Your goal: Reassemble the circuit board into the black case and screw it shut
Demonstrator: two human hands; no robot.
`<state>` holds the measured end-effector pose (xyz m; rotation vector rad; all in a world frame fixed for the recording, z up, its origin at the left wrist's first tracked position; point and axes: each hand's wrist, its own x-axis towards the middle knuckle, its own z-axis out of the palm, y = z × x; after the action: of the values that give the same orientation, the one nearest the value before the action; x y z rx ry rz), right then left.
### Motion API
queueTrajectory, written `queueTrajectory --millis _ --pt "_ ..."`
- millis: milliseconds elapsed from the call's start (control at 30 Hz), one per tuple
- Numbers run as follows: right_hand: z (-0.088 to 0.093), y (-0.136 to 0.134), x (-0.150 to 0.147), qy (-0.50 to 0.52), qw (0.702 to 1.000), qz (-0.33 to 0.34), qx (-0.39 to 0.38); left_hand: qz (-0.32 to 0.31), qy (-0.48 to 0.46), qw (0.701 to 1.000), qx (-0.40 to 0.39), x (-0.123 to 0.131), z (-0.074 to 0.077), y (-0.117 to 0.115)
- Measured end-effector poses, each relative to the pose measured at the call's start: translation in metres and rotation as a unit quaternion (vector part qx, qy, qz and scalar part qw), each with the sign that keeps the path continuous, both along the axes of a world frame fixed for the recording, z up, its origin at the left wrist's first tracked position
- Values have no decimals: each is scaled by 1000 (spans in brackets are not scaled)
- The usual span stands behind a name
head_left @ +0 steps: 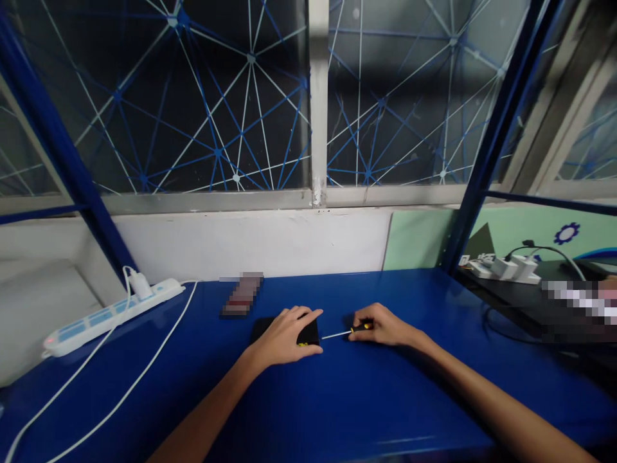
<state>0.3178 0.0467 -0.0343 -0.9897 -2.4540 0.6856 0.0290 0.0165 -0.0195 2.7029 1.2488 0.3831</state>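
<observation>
A flat black box (309, 333) with a bit of yellow marking at its near edge lies on the blue table (357, 399). Spread over its top is my left hand (282, 337), the thumb at the near side and the fingers toward the far side, holding it down; the palm hides much of the box. To the right, my right hand (380, 326) is closed around the black and yellow handle of a screwdriver (337, 334). The screwdriver's thin metal shaft points left, its tip at the box's right edge; whether it touches cannot be made out.
A blurred-out phone-like slab (242, 296) lies behind the box. At left is a white power strip (113, 315) with a plug and a white cable (144, 370) looping forward. White adapters (515, 268) and dark cables stand at right. Blue frame posts flank the table.
</observation>
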Motion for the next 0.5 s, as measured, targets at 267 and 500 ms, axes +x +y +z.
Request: queueTrajectory --millis 267,500 --pt "1 -4 -6 -19 999 -1 39 14 2 1000 -2 -1 -5 1" --pt "-3 0 -3 27 999 -14 -44 12 9 1000 9 -1 -6 2"
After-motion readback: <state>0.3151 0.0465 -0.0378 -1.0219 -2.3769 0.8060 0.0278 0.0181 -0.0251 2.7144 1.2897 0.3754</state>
